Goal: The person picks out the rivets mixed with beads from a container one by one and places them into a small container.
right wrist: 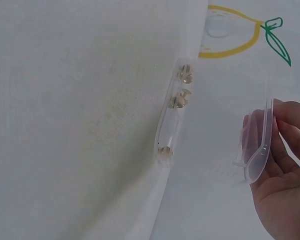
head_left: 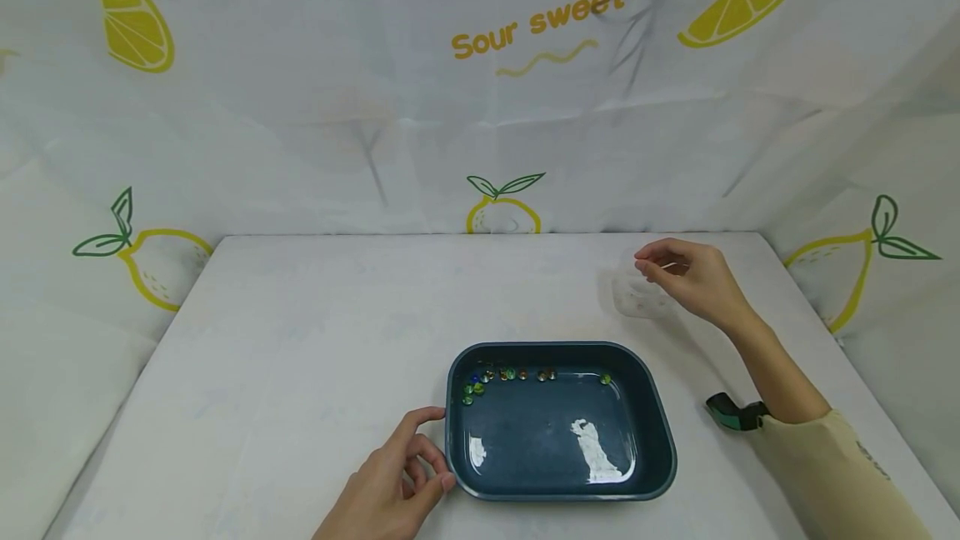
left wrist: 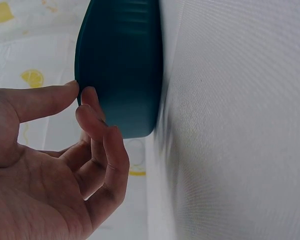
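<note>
A dark blue-green rectangular tray (head_left: 558, 432) sits on the table with several small glass marbles (head_left: 522, 374) along its far side and far left corner. My left hand (head_left: 397, 473) touches the tray's left side from outside, its fingers loosely bent. In the left wrist view, a fingertip meets the tray's rim (left wrist: 77, 60). Farther back on the right, my right hand (head_left: 697, 282) pinches the upper edge of a clear plastic container (head_left: 637, 298). In the right wrist view, several shiny round pieces (right wrist: 180, 99) lie at the container's bottom, near the table surface.
A white table (head_left: 300, 357) carries everything. White cloth with printed lemons (head_left: 502, 215) rises behind and at both sides. A black and green strap piece (head_left: 735, 413) is worn at my right wrist.
</note>
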The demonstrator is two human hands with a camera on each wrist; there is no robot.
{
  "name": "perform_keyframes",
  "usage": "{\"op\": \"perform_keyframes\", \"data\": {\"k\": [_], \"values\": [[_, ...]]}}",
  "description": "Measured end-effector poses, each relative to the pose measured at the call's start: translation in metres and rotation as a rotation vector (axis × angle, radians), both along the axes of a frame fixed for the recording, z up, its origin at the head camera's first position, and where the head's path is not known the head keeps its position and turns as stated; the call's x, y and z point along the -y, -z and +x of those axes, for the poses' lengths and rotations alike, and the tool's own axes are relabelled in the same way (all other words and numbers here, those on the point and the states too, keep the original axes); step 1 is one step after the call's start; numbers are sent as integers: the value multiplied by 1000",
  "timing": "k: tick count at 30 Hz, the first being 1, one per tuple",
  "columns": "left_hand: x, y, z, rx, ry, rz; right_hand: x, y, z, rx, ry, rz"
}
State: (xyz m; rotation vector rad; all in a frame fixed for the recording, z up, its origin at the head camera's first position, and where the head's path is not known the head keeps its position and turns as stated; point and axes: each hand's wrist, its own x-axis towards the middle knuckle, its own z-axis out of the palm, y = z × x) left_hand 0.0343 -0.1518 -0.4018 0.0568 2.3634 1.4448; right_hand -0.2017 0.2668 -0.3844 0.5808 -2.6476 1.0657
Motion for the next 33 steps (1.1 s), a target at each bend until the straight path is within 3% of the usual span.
{"op": "perform_keyframes", "data": {"k": [33], "values": [[0,-1,0,-10,11,19,33,-22,17,-142,-142,56]]}}
